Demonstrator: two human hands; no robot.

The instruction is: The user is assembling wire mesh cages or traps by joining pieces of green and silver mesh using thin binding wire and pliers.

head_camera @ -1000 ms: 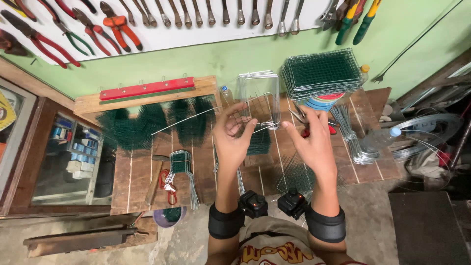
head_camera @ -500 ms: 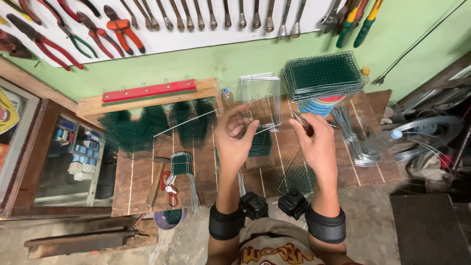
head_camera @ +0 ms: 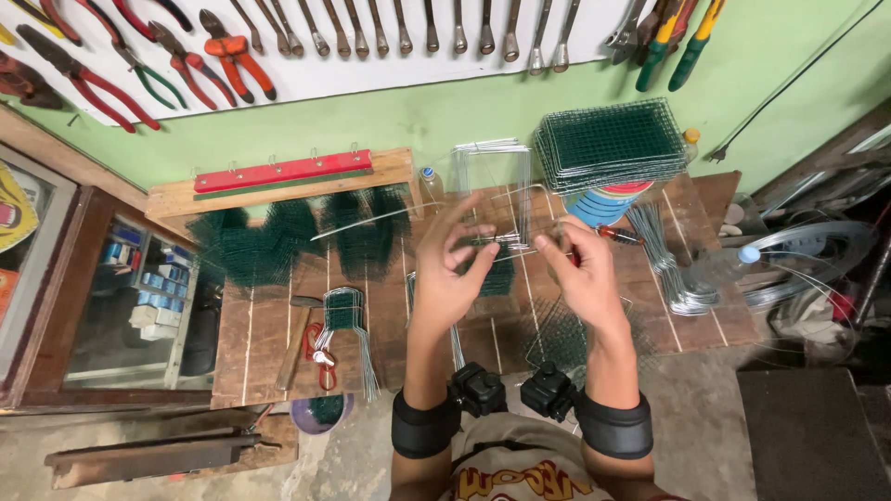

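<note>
Bare shiny metal wire frame (head_camera: 494, 199); above it, matt green coated mesh stack (head_camera: 608, 141); rough wooden bench (head_camera: 269, 339) beneath.

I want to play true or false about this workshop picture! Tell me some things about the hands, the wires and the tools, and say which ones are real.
1. Both hands, the left hand and the right hand, are raised over the wooden table. True.
2. The hands pinch a thin wire frame between them. True.
3. The stack of green mesh panels lies on the floor. False: it sits on top of things at the back right of the table.
4. The pliers hang on the wall board. True.
5. The hammer is in the right hand. False: it lies on the table, left of both hands.
</note>
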